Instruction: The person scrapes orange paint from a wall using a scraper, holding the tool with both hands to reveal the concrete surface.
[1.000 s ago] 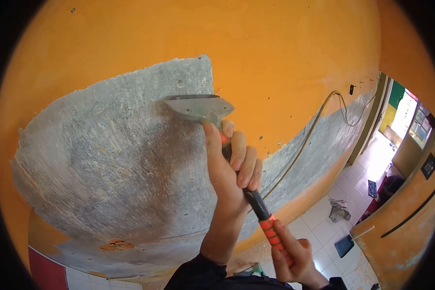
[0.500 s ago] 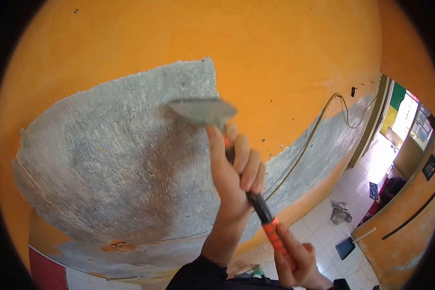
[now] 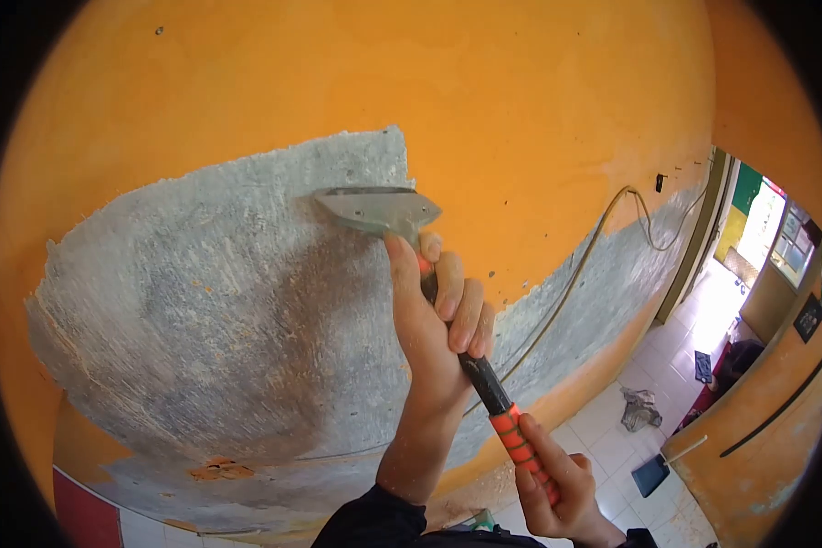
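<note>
A long-handled wall scraper (image 3: 374,208) slants up from the lower right, its wide blade edge at the wall on the bare grey patch (image 3: 237,274), just left of the orange paint (image 3: 539,137). My left hand (image 3: 438,320) is wrapped round the upper shaft close below the blade, thumb pointing up along it. Lower down, my right hand (image 3: 562,489) grips the orange-and-black banded end of the handle. Both hands are closed on the tool. The blade casts a soft shadow on the grey surface beneath it.
A cable (image 3: 580,260) hangs along the wall at right. On the tiled floor lie a crumpled grey item (image 3: 641,411) and a dark dustpan (image 3: 650,475) with a pale handle. A bright doorway (image 3: 763,219) opens at far right. Something green (image 3: 482,521) shows below.
The scraper blade stays at nearly the same spot on the wall and looks sharper now. The view has shifted slightly, and both hands keep their grip.
</note>
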